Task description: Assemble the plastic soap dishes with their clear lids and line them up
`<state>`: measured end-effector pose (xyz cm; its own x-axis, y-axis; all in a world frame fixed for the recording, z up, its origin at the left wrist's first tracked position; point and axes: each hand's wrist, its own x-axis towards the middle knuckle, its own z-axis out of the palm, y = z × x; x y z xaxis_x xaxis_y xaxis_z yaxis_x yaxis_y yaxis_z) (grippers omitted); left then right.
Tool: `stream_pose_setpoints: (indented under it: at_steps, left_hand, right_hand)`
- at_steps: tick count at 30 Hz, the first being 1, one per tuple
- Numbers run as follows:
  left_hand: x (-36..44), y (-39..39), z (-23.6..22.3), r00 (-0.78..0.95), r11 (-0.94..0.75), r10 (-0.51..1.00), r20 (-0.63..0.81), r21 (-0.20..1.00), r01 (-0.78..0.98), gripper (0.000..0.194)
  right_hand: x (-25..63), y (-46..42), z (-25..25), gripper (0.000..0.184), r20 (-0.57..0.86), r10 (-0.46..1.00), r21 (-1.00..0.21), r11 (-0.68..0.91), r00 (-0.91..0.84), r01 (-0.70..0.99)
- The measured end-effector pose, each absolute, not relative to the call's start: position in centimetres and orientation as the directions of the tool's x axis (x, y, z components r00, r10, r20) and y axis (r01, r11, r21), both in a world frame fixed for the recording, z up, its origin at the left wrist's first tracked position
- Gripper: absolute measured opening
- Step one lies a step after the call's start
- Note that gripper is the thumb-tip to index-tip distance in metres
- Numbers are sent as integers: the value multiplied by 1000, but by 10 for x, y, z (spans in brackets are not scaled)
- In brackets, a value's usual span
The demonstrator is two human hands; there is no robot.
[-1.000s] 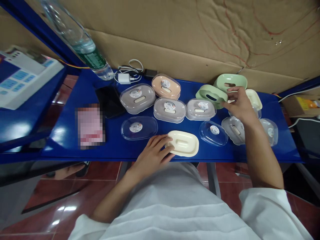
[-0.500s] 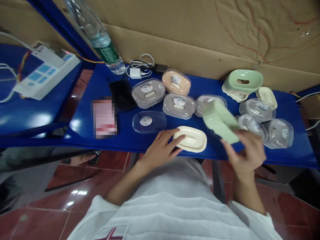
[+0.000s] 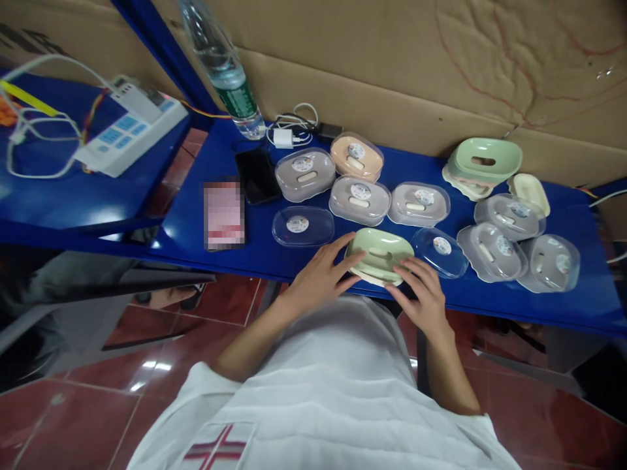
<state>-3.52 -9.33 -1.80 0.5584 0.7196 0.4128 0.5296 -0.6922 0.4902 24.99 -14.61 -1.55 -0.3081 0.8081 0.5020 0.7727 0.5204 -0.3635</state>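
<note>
My left hand (image 3: 321,279) and right hand (image 3: 425,294) hold the green dish (image 3: 375,264) atop a cream base (image 3: 376,281), unlidded; one clear lid (image 3: 441,256) lies beside, lidded boxes (image 3: 360,201) behind

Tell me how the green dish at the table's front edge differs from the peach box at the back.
The green dish has no cover; the peach box wears a clear, stickered lid. Both hands, left and right, touch the dish; neither touches the box. Both are rounded oblongs.
</note>
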Motion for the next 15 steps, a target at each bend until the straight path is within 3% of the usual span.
stream_pose_setpoints:
  at_steps: [6,15]
  left_hand:
    - [-34,-94,-20,531,-670,742,410,501,548,38]
    - [-34,-94,-20,535,-698,716,448,438,567,37]
  right_hand:
    - [246,-153,-21,55,513,768,-270,569,-384,777]
    - [240,-154,-19,57,533,758,-226,556,-376,800]
